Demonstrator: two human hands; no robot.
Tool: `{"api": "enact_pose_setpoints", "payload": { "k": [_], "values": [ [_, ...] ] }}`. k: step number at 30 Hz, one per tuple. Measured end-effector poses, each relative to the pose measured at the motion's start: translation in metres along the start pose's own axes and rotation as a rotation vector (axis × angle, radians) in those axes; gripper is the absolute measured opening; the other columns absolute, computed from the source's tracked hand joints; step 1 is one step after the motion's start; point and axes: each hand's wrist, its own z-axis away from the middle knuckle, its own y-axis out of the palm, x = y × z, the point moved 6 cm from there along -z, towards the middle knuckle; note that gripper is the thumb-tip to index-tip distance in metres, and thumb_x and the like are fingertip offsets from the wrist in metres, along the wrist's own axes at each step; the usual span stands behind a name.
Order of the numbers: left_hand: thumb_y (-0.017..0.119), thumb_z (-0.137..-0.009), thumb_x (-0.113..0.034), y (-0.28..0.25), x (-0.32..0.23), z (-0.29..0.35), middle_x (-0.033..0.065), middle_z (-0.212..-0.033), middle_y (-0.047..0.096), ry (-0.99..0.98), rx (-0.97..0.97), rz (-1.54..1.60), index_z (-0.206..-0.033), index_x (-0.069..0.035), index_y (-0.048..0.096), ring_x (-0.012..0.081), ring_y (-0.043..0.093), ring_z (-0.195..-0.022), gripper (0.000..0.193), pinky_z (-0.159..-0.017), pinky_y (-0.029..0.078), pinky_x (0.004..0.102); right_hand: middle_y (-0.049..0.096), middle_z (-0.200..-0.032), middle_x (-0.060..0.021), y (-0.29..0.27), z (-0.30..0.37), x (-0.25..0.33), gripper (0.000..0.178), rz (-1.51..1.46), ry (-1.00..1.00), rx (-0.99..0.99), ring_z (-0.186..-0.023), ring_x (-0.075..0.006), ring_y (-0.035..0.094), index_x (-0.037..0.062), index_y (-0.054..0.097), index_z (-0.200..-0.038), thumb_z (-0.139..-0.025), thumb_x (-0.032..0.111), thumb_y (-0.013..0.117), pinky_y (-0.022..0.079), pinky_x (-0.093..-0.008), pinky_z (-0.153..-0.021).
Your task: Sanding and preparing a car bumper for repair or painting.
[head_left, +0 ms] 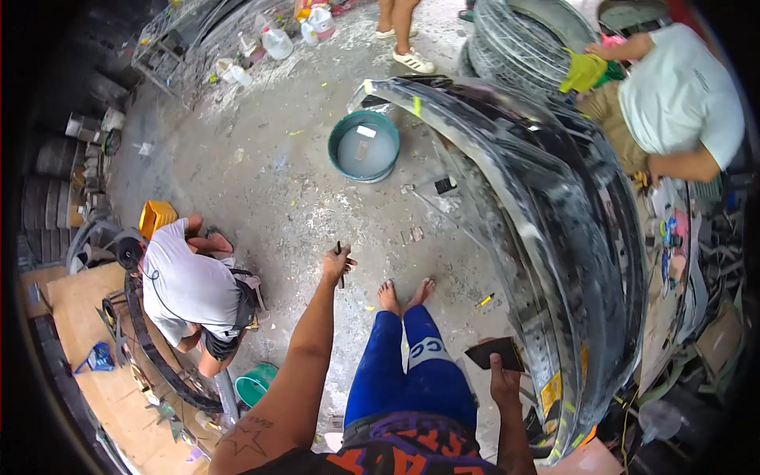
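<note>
My left hand (pixel 338 263) is stretched out ahead over the floor, its fingers closed on a thin dark strip (pixel 341 273) seen almost edge-on. Low on the right, my right hand (pixel 504 377) grips a dark, flat sheet that looks like sandpaper (pixel 487 354), thumb on top. Close beside that hand stands a long, curved car bumper (pixel 518 214), grey and black with whitish sanded patches and bits of yellow tape. Ahead of my bare feet is a teal basin (pixel 362 176) of cloudy water with a pale rectangular piece in it.
A person in a white shirt (pixel 190 273) crouches at left by a dark curved part. Another (pixel 681 95) with a yellow-green cloth (pixel 582 71) works beyond the bumper. A third person's legs (pixel 396 20) stand ahead. A yellow-black cutter (pixel 484 300), a green bucket (pixel 255 383) and jugs (pixel 277 43) are on the floor.
</note>
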Motion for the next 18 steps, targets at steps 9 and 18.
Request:
{"api": "enact_pose_setpoints", "payload": {
  "k": [9, 18],
  "values": [
    [0.073, -0.076, -0.057, 0.016, 0.015, -0.162, 0.0074, -0.065, 0.054, 0.075, -0.259, 0.174, -0.092, 0.002, 0.057, 0.0155, 0.053, -0.046, 0.063, -0.041, 0.041, 0.0307, 0.064, -0.103, -0.0139, 0.064, -0.015, -0.178, 0.042, -0.001, 0.566, -0.048, -0.093, -0.0199, 0.059, -0.0063, 0.058, -0.112, -0.099, 0.033, 0.051, 0.046, -0.0325, -0.084],
    [0.078, -0.071, -0.054, 0.098, -0.020, -0.329, 0.0110, -0.071, 0.055, 0.139, -0.288, 0.730, -0.098, 0.006, 0.056, 0.0186, 0.048, -0.042, 0.069, -0.038, 0.041, 0.0323, 0.061, -0.085, -0.0057, 0.012, 0.029, -0.261, 0.047, 0.212, 0.929, -0.313, -0.060, -0.0168, 0.053, -0.0031, 0.061, -0.102, -0.097, 0.043, 0.052, 0.045, -0.0327, -0.058]
  ]
}}
